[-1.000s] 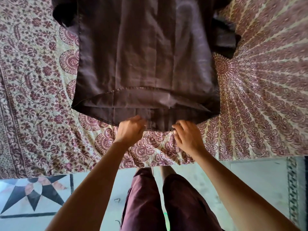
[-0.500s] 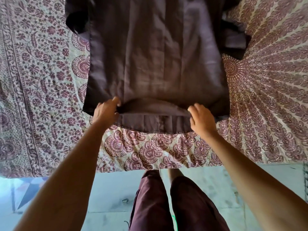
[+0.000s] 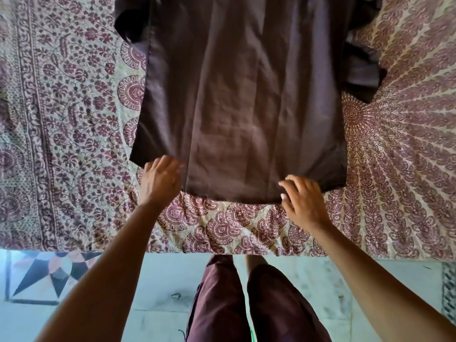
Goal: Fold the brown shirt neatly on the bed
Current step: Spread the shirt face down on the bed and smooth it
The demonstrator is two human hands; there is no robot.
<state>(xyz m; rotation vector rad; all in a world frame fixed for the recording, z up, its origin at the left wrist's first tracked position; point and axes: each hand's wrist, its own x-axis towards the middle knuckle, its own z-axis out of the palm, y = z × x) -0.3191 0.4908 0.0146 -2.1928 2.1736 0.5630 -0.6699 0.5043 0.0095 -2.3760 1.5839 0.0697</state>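
The brown shirt (image 3: 241, 99) lies spread flat on the patterned bedsheet (image 3: 61, 134), its hem toward me and its sleeves bunched at the far corners. My left hand (image 3: 160, 180) is at the hem's left side with fingers curled against the fabric; its fingertips hide whether it pinches the cloth. My right hand (image 3: 304, 201) rests on the hem's right corner with fingers apart, holding nothing.
The bed's near edge (image 3: 222, 250) runs across the view just below my hands. Beyond it is a pale tiled floor with a star inlay (image 3: 47, 275) at the left. My legs in maroon trousers (image 3: 246, 304) stand against the bed.
The turned-up fold at the hem is gone and the hem now lies flat. Both hands have moved down toward me to the hem's edge, and the right hand has opened.
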